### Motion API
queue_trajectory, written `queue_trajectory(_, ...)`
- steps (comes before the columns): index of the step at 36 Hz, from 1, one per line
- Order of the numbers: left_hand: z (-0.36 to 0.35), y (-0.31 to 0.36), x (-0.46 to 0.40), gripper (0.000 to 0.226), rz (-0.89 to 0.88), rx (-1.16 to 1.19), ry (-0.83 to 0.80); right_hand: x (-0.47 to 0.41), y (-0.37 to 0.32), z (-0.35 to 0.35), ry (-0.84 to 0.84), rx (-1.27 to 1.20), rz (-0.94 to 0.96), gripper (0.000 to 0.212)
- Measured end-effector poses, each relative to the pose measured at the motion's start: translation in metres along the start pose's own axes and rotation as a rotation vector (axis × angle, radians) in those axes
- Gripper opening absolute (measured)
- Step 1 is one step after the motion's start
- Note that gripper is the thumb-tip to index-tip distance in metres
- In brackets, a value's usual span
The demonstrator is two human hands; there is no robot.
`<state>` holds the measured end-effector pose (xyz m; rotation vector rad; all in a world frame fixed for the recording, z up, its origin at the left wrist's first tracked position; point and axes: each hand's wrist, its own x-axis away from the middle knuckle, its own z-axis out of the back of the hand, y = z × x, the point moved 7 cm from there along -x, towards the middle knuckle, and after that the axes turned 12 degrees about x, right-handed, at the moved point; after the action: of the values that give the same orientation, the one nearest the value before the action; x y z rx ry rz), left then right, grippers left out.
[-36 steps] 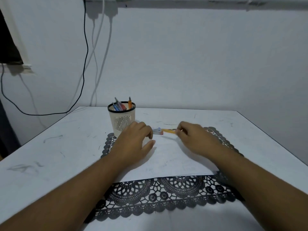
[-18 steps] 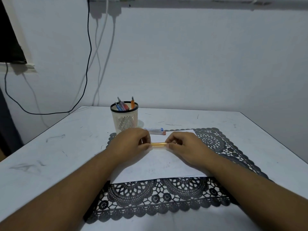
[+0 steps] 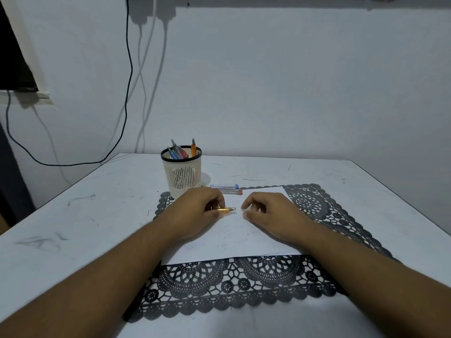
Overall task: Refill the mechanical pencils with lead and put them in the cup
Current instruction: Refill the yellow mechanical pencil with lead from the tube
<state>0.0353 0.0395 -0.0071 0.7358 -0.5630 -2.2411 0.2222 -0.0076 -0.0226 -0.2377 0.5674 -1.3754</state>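
Nearest the camera, the scalloped edge of a black lace mat point(image 3: 227, 289) lies on the white table point(image 3: 73, 215), and a sheet of white paper point(image 3: 234, 240) covers the mat's middle. Both forearms reach over it. The left hand point(image 3: 195, 213) rests on the paper with its fingers curled, and its grip pinches an orange mechanical pencil point(image 3: 227, 209) between thumb and fingertips; only the pencil's short end with a metal tip shows past the fingers, pointing right, low over the paper. Just right of that tip, with a small gap between, is the right hand point(image 3: 266, 211), fingers loosely curled with thumb and forefinger near each other; that grip may hold something tiny, but the view is too coarse to tell. Just beyond the left grip, two slim lead tubes lie side by side: a red-capped tube point(image 3: 233, 192) at the paper's far edge and a blue-capped tube point(image 3: 224, 186) behind it on the table. Beyond and left of the grip stands the cream slotted cup point(image 3: 181, 175), black-rimmed, on the mat's far left corner, with several pencils point(image 3: 180, 151) standing in it. Behind the table, cables point(image 3: 128, 93) hang down the pale wall.
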Motion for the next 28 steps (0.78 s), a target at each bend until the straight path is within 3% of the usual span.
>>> queue_trajectory(7, 0.000, 0.003, 0.000, 0.011, -0.014, 0.066, -0.006, -0.003, -0.012, -0.005, 0.019, -0.091, 0.065, 0.002)
queue_trajectory(24, 0.000, -0.003, 0.000, 0.011, -0.008, 0.101, 0.011, -0.004, 0.002, 0.003, 0.086, -0.007, -0.012, 0.008)
queue_trajectory(28, 0.000, -0.003, 0.000, 0.010, -0.001, 0.105, 0.018, -0.008, 0.004, 0.001, 0.081, 0.120, -0.034, 0.007)
